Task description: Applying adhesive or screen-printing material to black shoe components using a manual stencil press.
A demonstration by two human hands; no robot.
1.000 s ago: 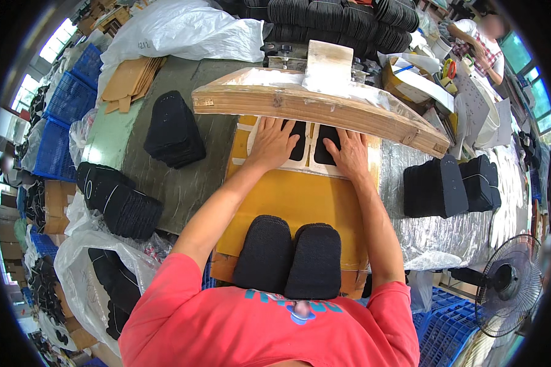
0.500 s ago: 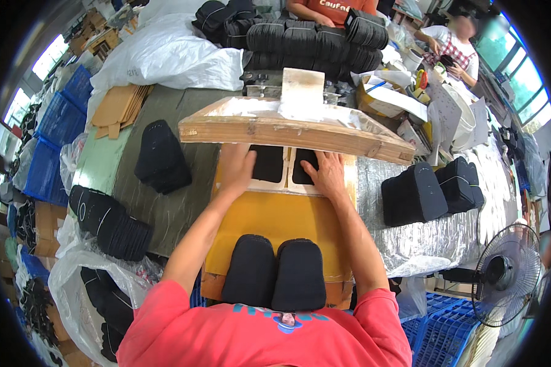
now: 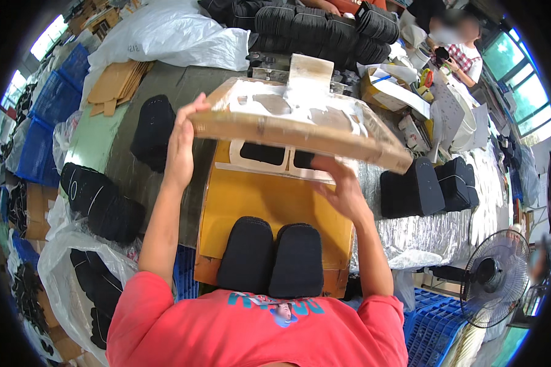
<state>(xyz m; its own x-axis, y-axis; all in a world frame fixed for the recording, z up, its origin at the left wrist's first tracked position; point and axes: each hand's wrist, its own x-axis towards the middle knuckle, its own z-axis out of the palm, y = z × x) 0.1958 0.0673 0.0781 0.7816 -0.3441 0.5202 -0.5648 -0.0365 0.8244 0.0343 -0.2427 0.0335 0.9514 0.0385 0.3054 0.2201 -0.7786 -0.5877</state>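
A wooden screen-printing frame (image 3: 300, 134) hangs tilted above the board, with white paste on it and a pale flat squeegee (image 3: 310, 79) standing in it. My left hand (image 3: 182, 144) is closed around the frame's left end. Below lies a pale template (image 3: 260, 169) with two rounded openings, each showing a black fabric piece (image 3: 263, 153). My right hand (image 3: 344, 188) is at the right opening, thumb apart from its fingers, the fingertips partly hidden and blurred beneath the frame. Two stacks of black rounded pads (image 3: 246, 254) stand on the yellow board (image 3: 257, 199) close to my body.
Black pad stacks stand left (image 3: 153, 131) and right (image 3: 412, 188) of the board. Bundled black pads (image 3: 312, 27) fill the back, with co-workers beyond. A fan (image 3: 494, 275) stands at right; a clear plastic bag (image 3: 61, 269) at left. A cluttered box (image 3: 386, 85) sits back right.
My left hand has moved from the template up to the frame's left end. The frame has shifted and tilted. My right hand has drawn back slightly toward me, its fingers now under the frame.
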